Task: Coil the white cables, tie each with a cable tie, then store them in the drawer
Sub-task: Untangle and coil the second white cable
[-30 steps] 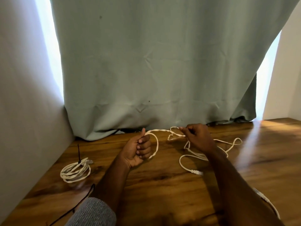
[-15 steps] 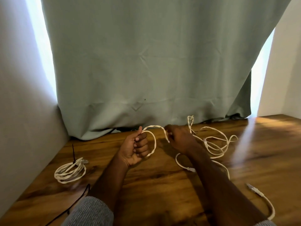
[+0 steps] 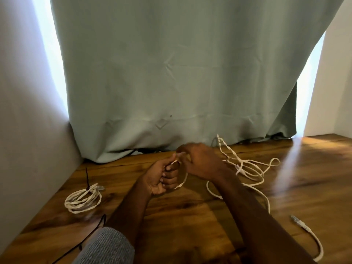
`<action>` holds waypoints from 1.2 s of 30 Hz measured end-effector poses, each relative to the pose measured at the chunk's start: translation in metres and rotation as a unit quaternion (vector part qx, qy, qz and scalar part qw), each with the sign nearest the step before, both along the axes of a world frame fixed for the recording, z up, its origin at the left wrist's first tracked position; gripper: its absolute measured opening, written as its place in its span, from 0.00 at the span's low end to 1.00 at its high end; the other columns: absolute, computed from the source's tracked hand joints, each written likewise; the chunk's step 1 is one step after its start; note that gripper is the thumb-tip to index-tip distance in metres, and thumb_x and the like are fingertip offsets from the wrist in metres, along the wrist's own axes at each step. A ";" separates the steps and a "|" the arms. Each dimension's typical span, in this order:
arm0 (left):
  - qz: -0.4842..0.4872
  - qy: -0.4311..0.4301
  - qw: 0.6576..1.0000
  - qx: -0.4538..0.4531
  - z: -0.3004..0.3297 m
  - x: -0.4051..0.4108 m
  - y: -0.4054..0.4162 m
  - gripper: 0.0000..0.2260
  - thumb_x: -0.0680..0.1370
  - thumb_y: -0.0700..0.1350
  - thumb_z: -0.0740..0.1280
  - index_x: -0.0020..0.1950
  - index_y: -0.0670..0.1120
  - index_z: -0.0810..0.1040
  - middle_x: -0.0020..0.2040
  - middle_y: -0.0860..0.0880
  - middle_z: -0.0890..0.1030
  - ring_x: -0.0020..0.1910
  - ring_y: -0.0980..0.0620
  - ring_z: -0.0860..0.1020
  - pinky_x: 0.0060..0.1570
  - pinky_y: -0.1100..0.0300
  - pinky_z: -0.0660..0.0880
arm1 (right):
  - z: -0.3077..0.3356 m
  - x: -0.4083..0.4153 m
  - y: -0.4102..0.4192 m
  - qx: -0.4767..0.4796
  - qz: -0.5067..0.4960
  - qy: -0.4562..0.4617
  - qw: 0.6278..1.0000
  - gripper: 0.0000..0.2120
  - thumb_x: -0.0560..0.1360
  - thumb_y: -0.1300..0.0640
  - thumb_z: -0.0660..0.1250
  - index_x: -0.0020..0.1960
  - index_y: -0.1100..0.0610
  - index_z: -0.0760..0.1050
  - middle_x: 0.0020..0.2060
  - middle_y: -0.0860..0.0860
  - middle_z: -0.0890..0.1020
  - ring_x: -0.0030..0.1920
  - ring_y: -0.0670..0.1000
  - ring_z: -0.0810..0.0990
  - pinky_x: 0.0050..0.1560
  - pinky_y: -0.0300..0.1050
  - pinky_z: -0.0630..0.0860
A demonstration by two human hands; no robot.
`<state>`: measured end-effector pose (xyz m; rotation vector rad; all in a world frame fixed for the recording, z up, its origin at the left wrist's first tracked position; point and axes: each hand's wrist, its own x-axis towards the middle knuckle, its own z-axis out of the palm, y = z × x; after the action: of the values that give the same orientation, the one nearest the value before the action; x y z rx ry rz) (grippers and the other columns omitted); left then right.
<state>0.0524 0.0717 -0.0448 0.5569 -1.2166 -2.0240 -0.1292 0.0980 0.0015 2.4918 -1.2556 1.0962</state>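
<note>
Left hand grips a loop of the white cable; my right hand pinches the same cable just above it. Loose cable trails rightward across the table. Tied coil lies left.

No text, label, brand, number or sign can be read anywhere here.

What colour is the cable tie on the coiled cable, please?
Black; the cable tie on the coiled cable shows in the head view.

A green curtain hangs behind the wooden table.
</note>
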 end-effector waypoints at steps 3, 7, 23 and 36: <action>-0.047 0.061 0.997 0.012 0.004 0.004 -0.003 0.24 0.80 0.60 0.57 0.32 0.46 0.69 0.20 0.52 0.58 0.16 0.56 0.55 0.22 0.68 0.53 | -0.007 0.007 -0.002 0.167 0.049 -0.079 0.982 0.15 0.83 0.49 0.61 0.48 0.58 0.80 0.37 0.54 0.84 0.35 0.51 0.81 0.40 0.53 0.80; -0.071 0.106 0.992 0.004 0.006 0.005 -0.002 0.21 0.81 0.59 0.58 0.41 0.43 0.75 0.22 0.53 0.58 0.17 0.56 0.55 0.22 0.67 0.55 | -0.006 0.003 0.004 0.332 0.135 -0.233 0.904 0.22 0.85 0.46 0.58 0.39 0.59 0.76 0.27 0.52 0.75 0.28 0.49 0.73 0.32 0.44 0.71; -0.003 -0.038 0.999 -0.024 -0.001 -0.001 -0.002 0.16 0.84 0.53 0.56 0.52 0.41 0.71 0.28 0.52 0.64 0.20 0.58 0.59 0.23 0.63 0.60 | -0.007 -0.011 0.006 0.423 0.072 -0.248 0.868 0.13 0.83 0.54 0.59 0.52 0.60 0.79 0.36 0.54 0.82 0.23 0.46 0.64 0.27 0.39 0.56; -0.022 0.117 0.993 0.010 0.013 -0.007 0.004 0.11 0.80 0.49 0.61 0.41 0.45 0.73 0.25 0.52 0.68 0.18 0.58 0.63 0.17 0.66 0.60 | -0.013 0.006 -0.001 0.238 0.103 -0.273 0.927 0.16 0.85 0.52 0.58 0.42 0.58 0.75 0.28 0.47 0.74 0.22 0.41 0.69 0.24 0.34 0.63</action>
<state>0.0457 0.0760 -0.0321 0.2947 -1.0759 -2.0736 -0.1232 0.0970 -0.0116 2.8215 -1.5796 1.8265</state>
